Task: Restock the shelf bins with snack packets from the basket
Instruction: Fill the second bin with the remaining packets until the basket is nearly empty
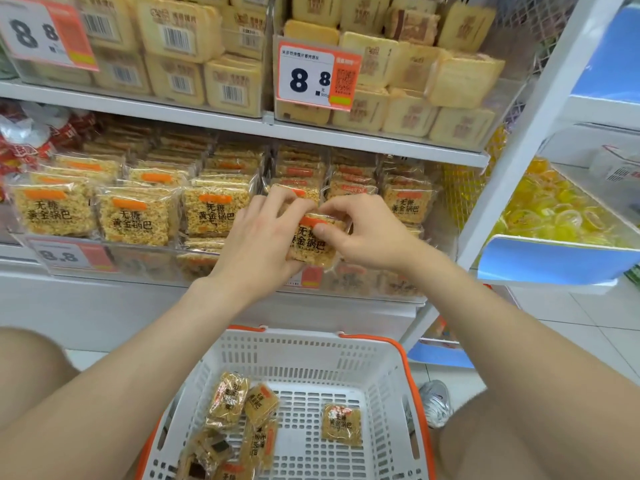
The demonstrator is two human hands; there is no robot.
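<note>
One snack packet (313, 242) is held upright at the front of the lower shelf bin (363, 282). The left hand (256, 233) cups its left side and the right hand (363, 230) pinches its top edge. I'd say this is the placing step. Next it needs sliding in among the standing rows, then a reach down to the basket (381, 358), where several loose packets (341, 424) wait.

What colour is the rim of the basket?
Orange rim on a white basket, clearest in the head view.
</note>
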